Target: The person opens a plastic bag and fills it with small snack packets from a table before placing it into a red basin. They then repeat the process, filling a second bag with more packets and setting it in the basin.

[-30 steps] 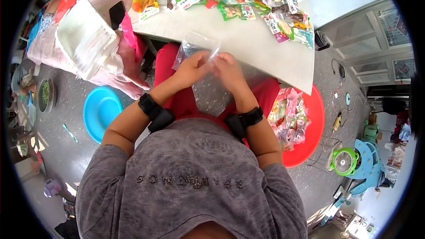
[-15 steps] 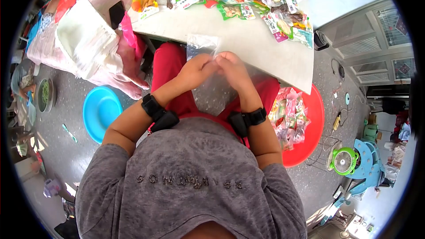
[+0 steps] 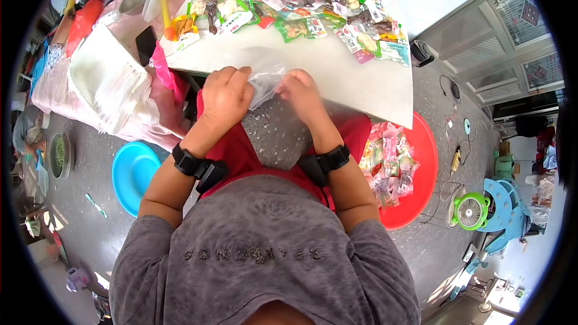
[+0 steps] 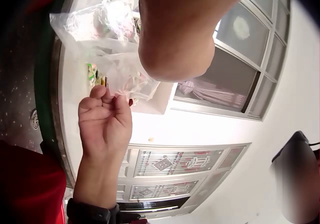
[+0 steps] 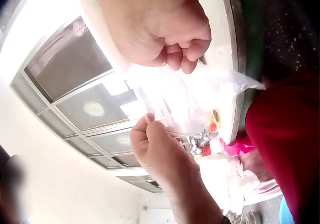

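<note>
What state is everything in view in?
Left hand: pinching the bag.
Right hand: pinching the bag.
Clear plastic bag: held up, wrinkled; mouth open or closed, can't tell.
Red basin: holding packets.
Phone: lying down, screen dark.
Green fan: running or off, can't tell.

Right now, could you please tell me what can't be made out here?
Print on the packets: head view, too small.
Bottom of the red tub: head view, under packets.
Fingertips of the left hand: left wrist view, behind its bulk.
Mouth of the clear bag: right wrist view, glare.
</note>
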Available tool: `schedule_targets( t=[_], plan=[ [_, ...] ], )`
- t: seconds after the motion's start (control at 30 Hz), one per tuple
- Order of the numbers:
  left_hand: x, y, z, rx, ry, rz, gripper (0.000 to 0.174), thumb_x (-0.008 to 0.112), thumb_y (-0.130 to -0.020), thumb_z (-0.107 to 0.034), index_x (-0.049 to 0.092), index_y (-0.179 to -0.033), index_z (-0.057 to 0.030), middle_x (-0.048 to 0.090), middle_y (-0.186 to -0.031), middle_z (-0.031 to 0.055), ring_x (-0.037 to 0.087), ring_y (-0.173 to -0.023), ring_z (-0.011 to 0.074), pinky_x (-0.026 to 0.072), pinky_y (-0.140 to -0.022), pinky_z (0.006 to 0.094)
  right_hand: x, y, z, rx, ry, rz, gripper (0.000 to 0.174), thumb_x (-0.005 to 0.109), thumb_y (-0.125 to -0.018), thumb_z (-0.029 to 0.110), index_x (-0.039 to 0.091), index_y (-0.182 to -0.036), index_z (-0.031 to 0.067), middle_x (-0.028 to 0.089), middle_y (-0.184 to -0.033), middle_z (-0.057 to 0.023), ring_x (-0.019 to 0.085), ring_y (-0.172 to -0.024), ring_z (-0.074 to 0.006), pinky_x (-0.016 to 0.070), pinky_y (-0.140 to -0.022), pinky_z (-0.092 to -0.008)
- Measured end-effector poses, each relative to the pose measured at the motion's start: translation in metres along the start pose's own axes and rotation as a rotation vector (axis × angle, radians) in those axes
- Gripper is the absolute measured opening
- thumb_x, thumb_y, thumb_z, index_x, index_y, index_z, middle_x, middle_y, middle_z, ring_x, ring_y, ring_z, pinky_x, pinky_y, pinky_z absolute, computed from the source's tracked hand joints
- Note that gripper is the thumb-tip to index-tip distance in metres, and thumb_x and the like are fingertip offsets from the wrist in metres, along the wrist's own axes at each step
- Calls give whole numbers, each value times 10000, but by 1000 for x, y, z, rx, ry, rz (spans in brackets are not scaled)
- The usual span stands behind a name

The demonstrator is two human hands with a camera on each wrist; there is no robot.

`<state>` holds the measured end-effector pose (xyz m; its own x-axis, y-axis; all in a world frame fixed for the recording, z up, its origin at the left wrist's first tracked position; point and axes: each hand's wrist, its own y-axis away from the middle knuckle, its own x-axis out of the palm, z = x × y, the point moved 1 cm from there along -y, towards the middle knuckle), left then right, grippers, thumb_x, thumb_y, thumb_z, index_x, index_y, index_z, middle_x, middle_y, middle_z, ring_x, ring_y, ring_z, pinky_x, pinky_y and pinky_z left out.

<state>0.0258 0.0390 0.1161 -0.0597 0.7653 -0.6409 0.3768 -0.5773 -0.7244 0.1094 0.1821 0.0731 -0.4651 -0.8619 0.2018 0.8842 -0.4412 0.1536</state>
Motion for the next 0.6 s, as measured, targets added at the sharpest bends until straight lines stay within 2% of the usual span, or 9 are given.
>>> schedule_targets(
  t=[0.03, 0.13, 0.23, 0.27, 0.33, 0.43, 0.6],
  plan=[
    [-13, -11, -4, 100, -89, -62, 245, 541, -561, -53, 539, -805, -47, 466, -601, 79, 488, -544, 243, 384, -487, 338, 3, -2, 3, -23, -8, -28, 98, 419, -801, 119, 471, -759, 47, 526, -688, -23, 490, -641, -86, 384, -565, -196],
    [-30, -34, -21, 194, -155, -34, 221, 550, -549, -75, 531, -769, -61, 448, -588, 50, 489, -542, 211, 378, -481, 318, 15, -10, 6, -101, -119, -13, 115, 424, -793, 162, 471, -771, 60, 537, -720, -33, 488, -666, -86, 387, -598, -210],
    [5, -29, -6, 179, -222, 208, 247, 551, -564, -77, 520, -809, -57, 486, -637, 59, 498, -578, 220, 390, -511, 332, 18, -21, 6, -103, -156, -71, 81, 424, -788, 111, 473, -764, 50, 521, -685, -24, 489, -633, -86, 386, -553, -207],
    [23, -25, 2, 159, -305, 315, 194, 554, -576, -113, 505, -759, -73, 501, -644, 53, 513, -590, 214, 402, -519, 327, 15, -26, 3, -55, -115, -80, 80, 431, -780, 109, 477, -764, 45, 521, -688, -26, 491, -637, -90, 389, -557, -211],
    [60, -12, 20, 151, -305, 384, 126, 530, -596, -121, 495, -712, -84, 509, -647, 54, 528, -593, 210, 402, -517, 323, 5, -38, -13, 41, -30, -99, 82, 447, -764, 107, 486, -765, 35, 520, -693, -29, 495, -643, -96, 395, -565, -220],
    [91, -6, 29, 88, -295, 486, 89, 513, -622, -120, 495, -703, -90, 524, -670, 61, 544, -612, 215, 407, -528, 330, -10, -43, -19, -56, 218, -150, 93, 474, -737, 96, 507, -773, 16, 524, -713, -38, 502, -658, -109, 402, -595, -227],
    [111, -12, 28, -1, -290, 621, 98, 492, -659, -128, 508, -743, -80, 533, -678, 77, 557, -643, 232, 425, -548, 342, -60, -60, -29, -100, 318, -265, 120, 485, -727, 87, 526, -802, 3, 537, -744, -56, 513, -697, -127, 405, -629, -236]
  ],
)
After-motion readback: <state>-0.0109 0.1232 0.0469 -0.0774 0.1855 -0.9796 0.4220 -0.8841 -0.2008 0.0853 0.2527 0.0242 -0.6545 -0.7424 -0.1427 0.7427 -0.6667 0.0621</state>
